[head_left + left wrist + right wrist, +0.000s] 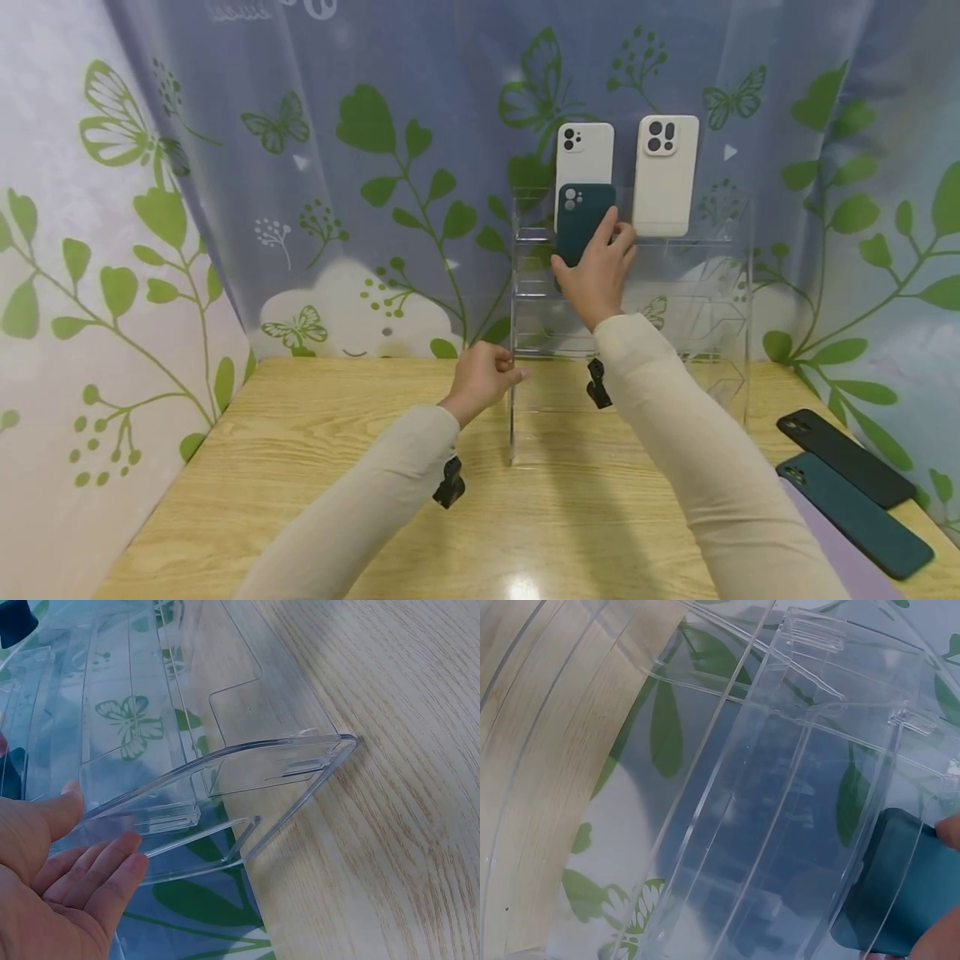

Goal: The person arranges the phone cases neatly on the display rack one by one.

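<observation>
A clear tiered display stand [512,421] stands upright on the table. My right hand [600,271] grips a dark teal phone case [581,218] by its sides, at one of the stand's upper tiers. In the right wrist view, the lower end of that teal case [889,896] shows beside the clear shelf. My left hand [482,379] holds the front edge of the stand's left side panel, thumb on one side and fingers on the other, as the left wrist view shows. On the top tier, a white phone case [592,162] is partly covered by the teal one.
A cream phone case [667,183] leans on the top tier at the right. On the table's right side lie a black case [847,458], another teal case [862,521] and a purple item [828,537] partly behind my sleeve. A patterned curtain [360,208] hangs behind.
</observation>
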Demonstrator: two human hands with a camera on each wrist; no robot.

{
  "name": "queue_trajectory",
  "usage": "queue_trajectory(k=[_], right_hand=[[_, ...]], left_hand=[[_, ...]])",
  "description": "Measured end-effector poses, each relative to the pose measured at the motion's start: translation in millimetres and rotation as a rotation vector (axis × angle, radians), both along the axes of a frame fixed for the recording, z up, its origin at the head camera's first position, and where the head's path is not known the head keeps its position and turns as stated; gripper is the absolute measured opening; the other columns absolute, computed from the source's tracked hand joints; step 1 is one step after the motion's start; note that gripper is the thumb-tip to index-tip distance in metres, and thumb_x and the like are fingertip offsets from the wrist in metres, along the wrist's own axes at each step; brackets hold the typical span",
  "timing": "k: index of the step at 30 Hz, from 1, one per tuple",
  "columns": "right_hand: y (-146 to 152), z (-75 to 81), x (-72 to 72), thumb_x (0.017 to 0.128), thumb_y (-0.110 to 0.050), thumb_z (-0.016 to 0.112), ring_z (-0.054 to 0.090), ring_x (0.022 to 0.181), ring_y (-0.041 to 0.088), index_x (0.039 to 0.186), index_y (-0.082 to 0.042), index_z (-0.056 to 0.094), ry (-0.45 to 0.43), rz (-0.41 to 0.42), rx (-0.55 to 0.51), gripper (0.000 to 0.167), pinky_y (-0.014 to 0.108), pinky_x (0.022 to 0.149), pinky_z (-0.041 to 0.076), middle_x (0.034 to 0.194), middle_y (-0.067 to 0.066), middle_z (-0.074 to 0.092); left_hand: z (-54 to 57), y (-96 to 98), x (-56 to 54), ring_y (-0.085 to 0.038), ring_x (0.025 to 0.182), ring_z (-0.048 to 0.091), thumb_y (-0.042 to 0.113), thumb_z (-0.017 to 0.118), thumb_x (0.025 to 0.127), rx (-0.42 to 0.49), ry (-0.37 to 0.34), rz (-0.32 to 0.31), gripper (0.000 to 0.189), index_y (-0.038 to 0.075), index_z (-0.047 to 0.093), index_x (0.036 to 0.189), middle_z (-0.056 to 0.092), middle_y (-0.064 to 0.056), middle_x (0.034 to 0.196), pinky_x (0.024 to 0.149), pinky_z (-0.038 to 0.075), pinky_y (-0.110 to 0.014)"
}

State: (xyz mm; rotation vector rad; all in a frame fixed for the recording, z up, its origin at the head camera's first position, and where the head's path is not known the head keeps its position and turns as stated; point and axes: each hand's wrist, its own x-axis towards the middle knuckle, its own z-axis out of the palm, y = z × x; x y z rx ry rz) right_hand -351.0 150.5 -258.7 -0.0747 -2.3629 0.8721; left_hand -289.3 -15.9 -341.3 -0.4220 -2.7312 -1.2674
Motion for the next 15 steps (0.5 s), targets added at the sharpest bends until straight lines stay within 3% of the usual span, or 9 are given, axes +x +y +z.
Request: queue_trajectory(k=[15], right_hand=[[18.9,17.0,17.7,0.089,-0.042,0.066,0.019,0.139,0.044,0.154,-0.003,0.002,-0.144,0.116,0.018,0.098,0.054,0.111,0.025,0.152,0.026,0.013]], left_hand=[[-1.2,0.6,-0.2,-0.030,0.099,0.067,0.019,0.075,0.085,0.005,0.002,0.004,0.037,-0.006,0.068,0.112,0.071,-0.018,0.104,0.085,0.055,-0.041]])
